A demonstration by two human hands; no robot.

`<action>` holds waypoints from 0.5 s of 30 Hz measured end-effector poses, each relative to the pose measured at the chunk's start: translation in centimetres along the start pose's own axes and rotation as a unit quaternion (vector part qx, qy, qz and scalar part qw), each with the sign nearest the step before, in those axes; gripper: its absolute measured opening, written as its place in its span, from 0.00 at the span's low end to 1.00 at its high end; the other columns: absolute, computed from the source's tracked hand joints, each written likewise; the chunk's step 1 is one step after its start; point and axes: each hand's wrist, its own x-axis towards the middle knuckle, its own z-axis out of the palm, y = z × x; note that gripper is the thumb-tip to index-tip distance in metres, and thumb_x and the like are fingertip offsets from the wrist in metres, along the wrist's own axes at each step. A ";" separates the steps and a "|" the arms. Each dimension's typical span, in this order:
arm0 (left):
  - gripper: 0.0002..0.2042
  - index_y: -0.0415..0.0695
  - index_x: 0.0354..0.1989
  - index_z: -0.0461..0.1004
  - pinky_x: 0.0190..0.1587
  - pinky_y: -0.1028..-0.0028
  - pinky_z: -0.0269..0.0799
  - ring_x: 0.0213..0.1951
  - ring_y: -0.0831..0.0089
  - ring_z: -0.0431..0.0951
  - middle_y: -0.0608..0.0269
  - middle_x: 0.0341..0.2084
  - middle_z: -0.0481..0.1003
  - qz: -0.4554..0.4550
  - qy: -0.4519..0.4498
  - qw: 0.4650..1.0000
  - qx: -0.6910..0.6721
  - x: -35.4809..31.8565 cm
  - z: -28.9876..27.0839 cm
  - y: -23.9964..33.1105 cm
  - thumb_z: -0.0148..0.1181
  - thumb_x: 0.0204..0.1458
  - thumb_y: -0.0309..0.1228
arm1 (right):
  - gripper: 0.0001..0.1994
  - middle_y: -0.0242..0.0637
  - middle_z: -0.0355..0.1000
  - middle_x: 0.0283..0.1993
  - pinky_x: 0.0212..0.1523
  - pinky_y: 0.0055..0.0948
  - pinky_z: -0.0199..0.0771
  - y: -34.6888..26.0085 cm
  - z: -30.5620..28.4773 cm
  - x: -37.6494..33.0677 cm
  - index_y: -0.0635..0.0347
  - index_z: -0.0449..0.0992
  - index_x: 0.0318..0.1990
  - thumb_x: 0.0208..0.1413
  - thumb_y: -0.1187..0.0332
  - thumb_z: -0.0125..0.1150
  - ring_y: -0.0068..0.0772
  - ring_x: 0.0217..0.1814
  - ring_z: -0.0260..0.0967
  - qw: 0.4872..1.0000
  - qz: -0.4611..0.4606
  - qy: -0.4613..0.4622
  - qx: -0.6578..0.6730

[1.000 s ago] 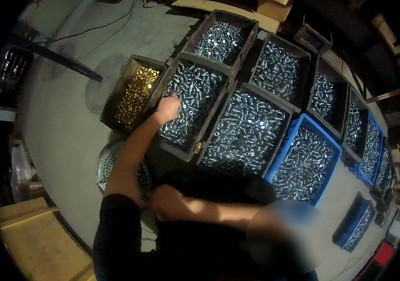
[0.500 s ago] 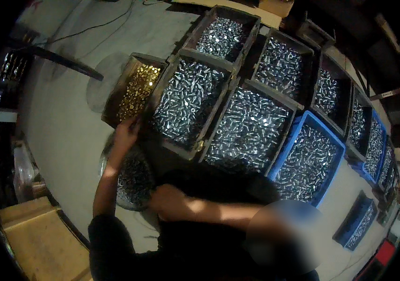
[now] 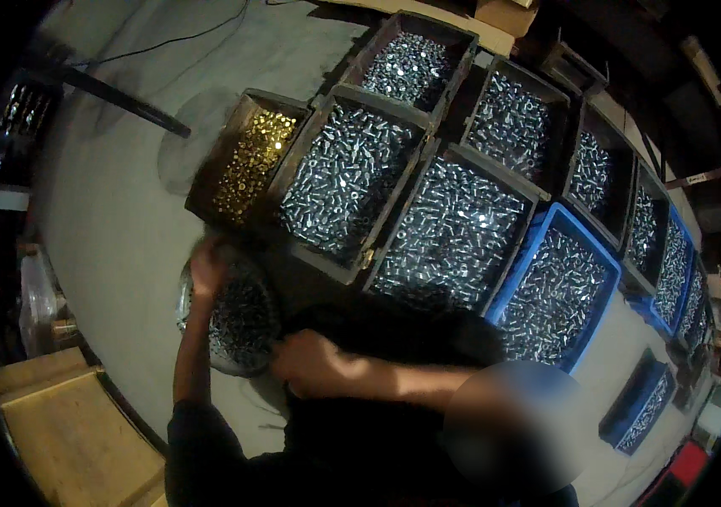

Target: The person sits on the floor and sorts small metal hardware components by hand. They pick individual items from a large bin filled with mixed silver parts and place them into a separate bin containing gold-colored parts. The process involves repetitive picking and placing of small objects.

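Observation:
A round, clear-rimmed basin (image 3: 244, 325) full of small dark metal fasteners sits low in front of me. My left hand (image 3: 209, 269) is over its upper left edge, the fingers dim and blurred. Against the basin's right side is my right hand (image 3: 303, 363), its fingers curled closed; what they hold, if anything, is hidden. Just beyond the left hand, a wooden box (image 3: 200, 199) contains brass-coloured nuts (image 3: 250, 160). To the right of that box stands a larger wooden box (image 3: 320, 264) of silvery bolts (image 3: 345, 173).
More wooden boxes of silvery fasteners (image 3: 453, 228) run off to the right, with a blue crate (image 3: 576, 359) beside them. A small blue bin (image 3: 631, 406) sits at lower right. A dark bar (image 3: 124, 100) juts in from upper left. Yellowish boards (image 3: 81, 439) lie at lower left.
My left hand has drawn back from the near edge of the brass nut box to the basin's upper left edge. The right hand stays by the basin.

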 end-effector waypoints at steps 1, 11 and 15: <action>0.13 0.41 0.39 0.72 0.37 0.69 0.70 0.34 0.60 0.74 0.54 0.31 0.74 -0.038 -0.001 0.997 -0.063 3.4 0.5 4.1 0.55 0.42 0.27 | 0.04 0.34 0.67 0.15 0.16 0.30 0.61 0.2 0.3 0.0 0.52 0.72 0.13 0.30 0.66 0.57 0.32 0.17 0.66 1.000 -0.001 0.004 0.001; 0.20 0.40 0.39 0.66 0.35 0.61 0.69 0.35 0.57 0.75 0.52 0.30 0.74 -0.007 -0.294 0.942 0.164 16.3 17.4 17.9 0.54 0.45 0.43 | 0.07 0.35 0.68 0.22 0.28 0.32 0.66 -0.2 -1.0 -0.1 0.55 0.74 0.21 0.33 0.63 0.60 0.34 0.28 0.68 0.987 0.036 -0.146 -0.058; 0.15 0.41 0.36 0.69 0.35 0.59 0.68 0.34 0.56 0.75 0.53 0.29 0.74 -0.042 -0.275 0.948 0.156 15.5 17.4 16.9 0.52 0.46 0.40 | 0.03 0.37 0.68 0.17 0.18 0.32 0.65 0.9 -0.1 -0.5 0.54 0.73 0.16 0.31 0.67 0.58 0.36 0.19 0.68 0.999 0.026 0.002 0.038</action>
